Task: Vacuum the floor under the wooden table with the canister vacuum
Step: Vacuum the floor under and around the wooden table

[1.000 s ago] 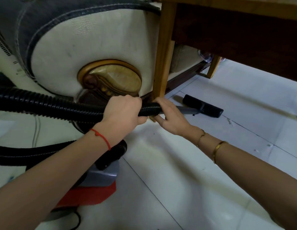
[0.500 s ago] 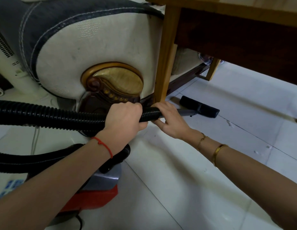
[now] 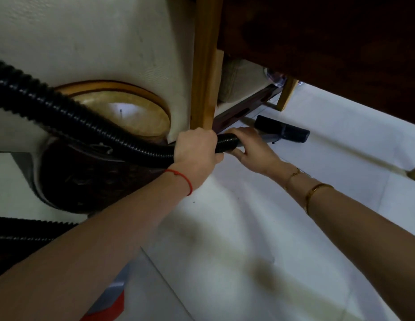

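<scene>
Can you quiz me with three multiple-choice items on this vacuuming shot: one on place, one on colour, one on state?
1. Where is the nozzle?
A. on the tiled floor under the table
B. on the sofa
C. lifted in the air

2. What colour is the string on the left wrist?
A. blue
B. red
C. green

3. How is the hose held?
A. left hand wrapped around it, right hand at the wand joint
B. one hand only
C. by neither hand

Key: 1 A, it lies flat on the tiles; 2 B, a red thread shows; 3 A, both hands grip it.
</scene>
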